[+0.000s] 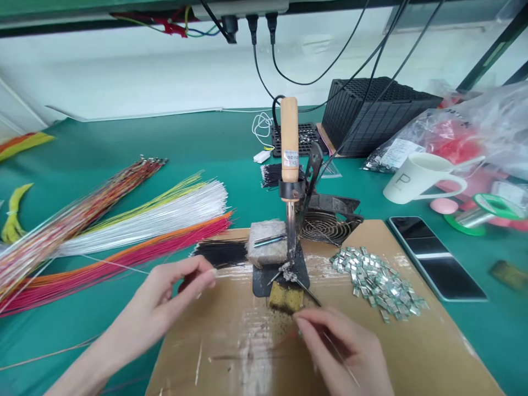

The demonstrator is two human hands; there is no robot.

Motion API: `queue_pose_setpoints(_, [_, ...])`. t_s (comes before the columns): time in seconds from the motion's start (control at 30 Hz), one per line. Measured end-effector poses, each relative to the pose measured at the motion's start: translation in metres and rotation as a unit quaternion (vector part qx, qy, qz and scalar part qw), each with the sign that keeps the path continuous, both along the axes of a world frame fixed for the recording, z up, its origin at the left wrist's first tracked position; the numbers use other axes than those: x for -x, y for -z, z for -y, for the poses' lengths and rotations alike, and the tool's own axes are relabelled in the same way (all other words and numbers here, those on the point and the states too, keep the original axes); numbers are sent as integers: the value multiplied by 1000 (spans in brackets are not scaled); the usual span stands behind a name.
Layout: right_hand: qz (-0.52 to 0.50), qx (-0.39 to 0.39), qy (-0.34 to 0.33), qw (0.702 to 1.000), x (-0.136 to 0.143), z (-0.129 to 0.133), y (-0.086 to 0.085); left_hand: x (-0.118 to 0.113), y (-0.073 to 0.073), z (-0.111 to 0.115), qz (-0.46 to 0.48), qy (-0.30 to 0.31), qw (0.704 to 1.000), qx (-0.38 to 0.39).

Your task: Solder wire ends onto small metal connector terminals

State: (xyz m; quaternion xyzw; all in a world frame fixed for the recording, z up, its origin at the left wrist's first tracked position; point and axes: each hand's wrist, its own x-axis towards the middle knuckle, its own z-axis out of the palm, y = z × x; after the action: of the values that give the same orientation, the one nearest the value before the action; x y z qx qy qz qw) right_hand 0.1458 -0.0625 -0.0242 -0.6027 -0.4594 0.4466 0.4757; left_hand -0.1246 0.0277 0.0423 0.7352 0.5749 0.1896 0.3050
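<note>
Whitish and very thin, a wire (341,359) runs through the right hand (348,347), thumb and forefinger pinched on it at near right, over brown cardboard (218,363). Its ends are hard to make out. At left, the left hand (175,294) brings thumb and forefinger together; I cannot tell whether they hold anything. Beyond are a wooden-handled soldering iron (290,137) and a crumbly yellow sponge (285,298).

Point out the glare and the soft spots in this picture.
Head view: a pale reflected band crosses the dark screen of the phone; head view: whitish sheen streaks the cardboard; head view: the brownish block at far right looks soft; head view: the thin strand across the right hand shows only faintly.
</note>
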Motion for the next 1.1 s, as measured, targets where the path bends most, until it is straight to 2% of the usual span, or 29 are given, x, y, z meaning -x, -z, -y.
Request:
queue_pose_setpoints(0.13, [-26, -31, -36, 998, 6, -6, -10, -22, 13, 26, 24, 9, 1000, -17])
queue_pose_setpoints(0.27, [-53, -66, -34, 996, 14, -12, -16, -35, 21, 38, 18, 49, 996, -67])
queue_pose_setpoints(0.53, [-62, -89, -33, 994, 17, -15, -20, -58, 16, 43, 2, 80, 991, -103])
queue_pose_setpoints(0.63, [-1, -163, -39, 986, 14, -16, -21, -58, 18, 45, 9, 85, 995, -46])
queue_pose_setpoints(0.77, [85, -314, -75, 943, 10, -17, -19, -49, 20, 41, 16, 60, 996, 57])
queue_pose_setpoints(0.8, [85, -328, -81, 937, 9, -16, -18, -49, 19, 38, 25, 59, 995, 78])
queue_pose_setpoints(0.87, [51, -295, -72, 952, 8, -15, -16, -52, 15, 30, 59, 70, 988, 121])
queue_pose_setpoints(0.93, [-14, -195, -42, 980, 7, -14, -14, -59, 11, 25, 96, 62, 984, 138])
queue_pose_setpoints(1.0, [-58, -102, -27, 993, 6, -14, -15, -67, 10, 25, 101, 27, 990, 97])
queue_pose_setpoints(1.1, [-96, -22, -33, 995, 5, -15, -18, -73, 18, 36, 58, 3, 998, -39])
